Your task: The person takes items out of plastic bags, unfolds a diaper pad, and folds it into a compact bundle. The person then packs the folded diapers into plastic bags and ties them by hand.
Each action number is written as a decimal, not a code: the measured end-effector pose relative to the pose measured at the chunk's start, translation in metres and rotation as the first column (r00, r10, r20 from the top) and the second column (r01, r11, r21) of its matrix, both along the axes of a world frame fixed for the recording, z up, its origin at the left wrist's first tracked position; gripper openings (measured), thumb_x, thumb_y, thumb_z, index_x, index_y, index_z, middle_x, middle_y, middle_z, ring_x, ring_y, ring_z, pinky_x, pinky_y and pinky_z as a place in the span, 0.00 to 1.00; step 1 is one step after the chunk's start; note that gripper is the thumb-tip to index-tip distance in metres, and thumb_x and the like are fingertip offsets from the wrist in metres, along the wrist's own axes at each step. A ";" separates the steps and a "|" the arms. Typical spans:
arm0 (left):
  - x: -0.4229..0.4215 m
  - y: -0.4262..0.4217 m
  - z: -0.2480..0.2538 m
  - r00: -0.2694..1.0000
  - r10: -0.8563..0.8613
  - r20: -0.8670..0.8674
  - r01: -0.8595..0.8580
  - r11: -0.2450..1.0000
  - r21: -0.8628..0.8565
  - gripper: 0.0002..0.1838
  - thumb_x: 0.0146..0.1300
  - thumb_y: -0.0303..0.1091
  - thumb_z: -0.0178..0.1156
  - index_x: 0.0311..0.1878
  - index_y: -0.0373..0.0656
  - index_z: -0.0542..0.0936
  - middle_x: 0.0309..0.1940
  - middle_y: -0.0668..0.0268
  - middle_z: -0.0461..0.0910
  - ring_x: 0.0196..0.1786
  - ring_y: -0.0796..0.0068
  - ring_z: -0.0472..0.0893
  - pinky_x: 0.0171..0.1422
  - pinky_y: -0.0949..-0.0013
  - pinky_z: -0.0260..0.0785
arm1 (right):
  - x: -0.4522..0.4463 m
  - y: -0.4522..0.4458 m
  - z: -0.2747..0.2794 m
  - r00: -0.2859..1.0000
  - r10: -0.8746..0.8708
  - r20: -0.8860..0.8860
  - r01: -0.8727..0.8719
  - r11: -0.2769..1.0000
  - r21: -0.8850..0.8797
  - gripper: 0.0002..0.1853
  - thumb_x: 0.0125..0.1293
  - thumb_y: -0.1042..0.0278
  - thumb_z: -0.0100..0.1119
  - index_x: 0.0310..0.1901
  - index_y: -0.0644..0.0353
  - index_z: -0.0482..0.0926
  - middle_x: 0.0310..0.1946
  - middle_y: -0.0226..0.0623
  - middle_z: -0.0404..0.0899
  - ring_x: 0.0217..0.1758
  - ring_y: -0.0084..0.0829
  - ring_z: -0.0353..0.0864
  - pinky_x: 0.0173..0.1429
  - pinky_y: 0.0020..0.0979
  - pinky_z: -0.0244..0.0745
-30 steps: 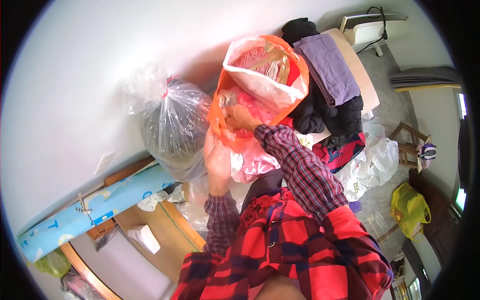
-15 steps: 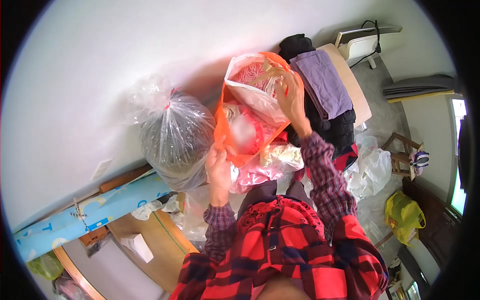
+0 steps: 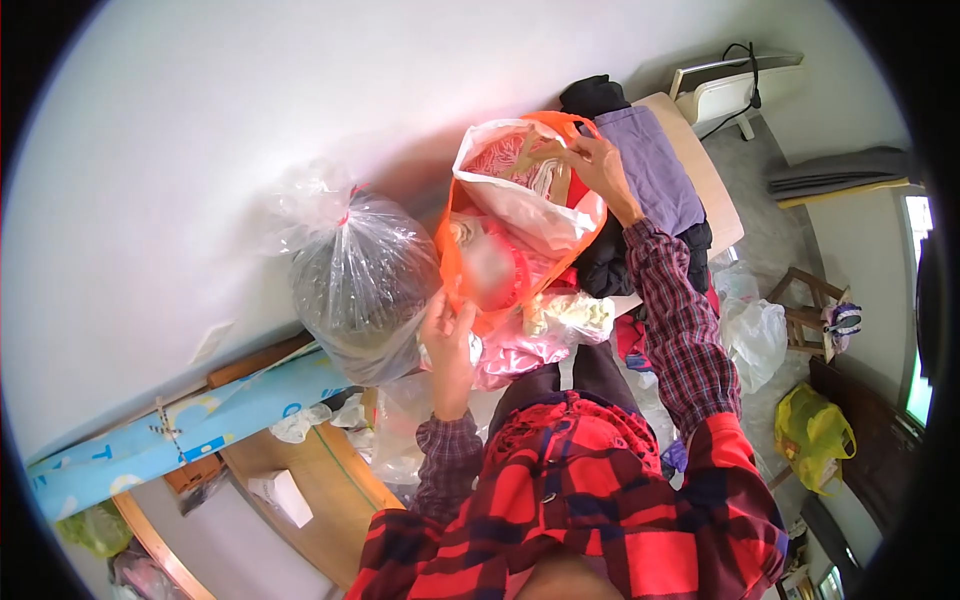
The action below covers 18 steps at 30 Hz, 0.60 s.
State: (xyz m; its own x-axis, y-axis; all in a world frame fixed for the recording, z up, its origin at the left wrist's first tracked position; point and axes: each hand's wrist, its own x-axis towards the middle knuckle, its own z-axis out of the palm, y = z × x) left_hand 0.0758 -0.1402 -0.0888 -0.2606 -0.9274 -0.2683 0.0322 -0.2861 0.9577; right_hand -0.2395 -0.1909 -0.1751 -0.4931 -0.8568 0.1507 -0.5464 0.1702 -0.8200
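An orange bag [image 3: 449, 262] stands open against the wall, with a white bag [image 3: 530, 203] inside it. Red-and-white patterned cloth [image 3: 495, 155] shows in the white bag's mouth, together with a tan strip [image 3: 548, 152]. Below that, a round red-edged item [image 3: 515, 275] lies in the orange bag, its middle blurred. My left hand [image 3: 447, 340] pinches the orange bag's near-left edge. At the upper right edge, my right hand [image 3: 605, 172] has its fingers closed on the orange bag by the tan strip; its fingertips are partly hidden.
A tied clear plastic sack [image 3: 365, 285] with dark contents sits left of the orange bag. To the right lie folded purple cloth [image 3: 652, 160] and black clothes. Pink plastic packaging [image 3: 515, 358] is near my legs. A yellow-green bag [image 3: 812, 435] and wooden stool [image 3: 800, 310] stand farther right.
My right hand has moved outward, up and right, to the bag's edge. The orange bag has shifted slightly right in view, and my left hand still holds its near edge.
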 end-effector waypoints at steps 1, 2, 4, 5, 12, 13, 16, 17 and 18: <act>-0.001 0.001 0.001 1.000 -0.006 0.013 0.006 1.000 0.022 0.19 0.59 0.24 0.53 0.55 0.31 0.68 0.47 0.65 0.71 0.47 0.80 0.70 0.53 0.77 0.60 | 0.001 -0.002 0.009 0.998 0.032 -0.048 -0.033 0.999 -0.006 0.11 0.50 0.62 0.60 0.32 0.61 0.78 0.26 0.44 0.78 0.28 0.44 0.77 0.38 0.36 0.71; -0.004 0.004 0.002 1.000 -0.012 0.021 0.011 0.999 0.043 0.19 0.59 0.24 0.53 0.54 0.32 0.68 0.49 0.64 0.71 0.50 0.79 0.70 0.55 0.76 0.60 | 0.004 -0.005 0.016 0.998 0.041 -0.051 -0.042 0.999 -0.006 0.11 0.50 0.62 0.60 0.32 0.61 0.78 0.26 0.44 0.78 0.28 0.44 0.77 0.38 0.36 0.71; -0.010 0.008 0.002 1.000 0.001 0.001 -0.001 1.000 0.025 0.18 0.60 0.24 0.53 0.54 0.32 0.68 0.49 0.64 0.71 0.51 0.78 0.70 0.55 0.76 0.60 | 0.007 -0.012 0.024 0.998 -0.048 -0.041 0.037 0.968 -0.247 0.15 0.53 0.62 0.61 0.40 0.62 0.76 0.35 0.41 0.78 0.36 0.35 0.78 0.42 0.32 0.71; -0.011 0.010 0.002 1.000 0.005 -0.011 -0.005 1.000 0.007 0.18 0.60 0.24 0.52 0.54 0.32 0.69 0.49 0.64 0.71 0.51 0.78 0.71 0.56 0.75 0.61 | 0.008 -0.016 0.023 0.999 -0.033 -0.039 0.022 0.967 -0.254 0.15 0.53 0.62 0.61 0.40 0.62 0.76 0.35 0.41 0.78 0.36 0.35 0.78 0.42 0.32 0.71; -0.018 0.023 0.002 0.992 0.109 0.062 -0.105 0.993 -0.062 0.18 0.59 0.24 0.52 0.53 0.32 0.70 0.35 0.69 0.73 0.36 0.83 0.71 0.45 0.78 0.62 | 0.017 -0.024 -0.003 0.881 0.242 -0.407 -0.177 0.965 0.192 0.12 0.45 0.68 0.62 0.34 0.61 0.79 0.30 0.39 0.79 0.39 0.41 0.77 0.42 0.36 0.71; -0.016 0.024 0.002 0.994 0.086 0.061 -0.083 0.995 -0.049 0.17 0.60 0.24 0.52 0.53 0.32 0.70 0.41 0.67 0.73 0.43 0.81 0.71 0.49 0.76 0.62 | 0.016 -0.027 -0.002 0.910 0.279 -0.306 -0.208 0.948 0.242 0.10 0.47 0.69 0.60 0.33 0.61 0.79 0.27 0.39 0.79 0.36 0.40 0.78 0.39 0.36 0.71; -0.009 0.025 -0.005 0.993 0.091 0.080 -0.088 0.995 -0.039 0.17 0.60 0.24 0.52 0.53 0.32 0.70 0.45 0.66 0.73 0.47 0.79 0.72 0.52 0.76 0.63 | 0.019 -0.028 0.008 0.950 0.285 0.126 -0.305 0.936 0.177 0.08 0.52 0.67 0.57 0.30 0.62 0.79 0.24 0.40 0.79 0.30 0.38 0.78 0.34 0.35 0.70; -0.009 0.026 -0.008 0.990 0.103 0.093 -0.099 0.994 -0.048 0.16 0.60 0.24 0.53 0.52 0.32 0.71 0.44 0.66 0.74 0.45 0.80 0.72 0.50 0.76 0.63 | 0.020 -0.026 0.012 0.864 0.251 0.437 -0.304 0.951 0.053 0.09 0.54 0.65 0.56 0.30 0.63 0.79 0.24 0.42 0.79 0.27 0.38 0.78 0.32 0.35 0.70; -0.010 0.027 -0.009 0.990 0.103 0.091 -0.100 0.994 -0.045 0.16 0.60 0.24 0.53 0.52 0.32 0.71 0.44 0.66 0.74 0.45 0.80 0.72 0.50 0.76 0.63 | 0.028 -0.025 0.005 0.864 0.251 0.436 -0.304 0.951 0.056 0.09 0.54 0.65 0.56 0.30 0.63 0.79 0.24 0.42 0.79 0.27 0.38 0.78 0.32 0.35 0.70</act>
State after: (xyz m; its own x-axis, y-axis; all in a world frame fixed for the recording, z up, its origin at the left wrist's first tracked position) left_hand 0.0659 -0.1127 -0.0974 -0.1402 -0.9583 -0.2492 -0.0305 -0.2474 0.9684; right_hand -0.2116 -0.2160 -0.1706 -0.2257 -0.9657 -0.1279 -0.1956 0.1736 -0.9652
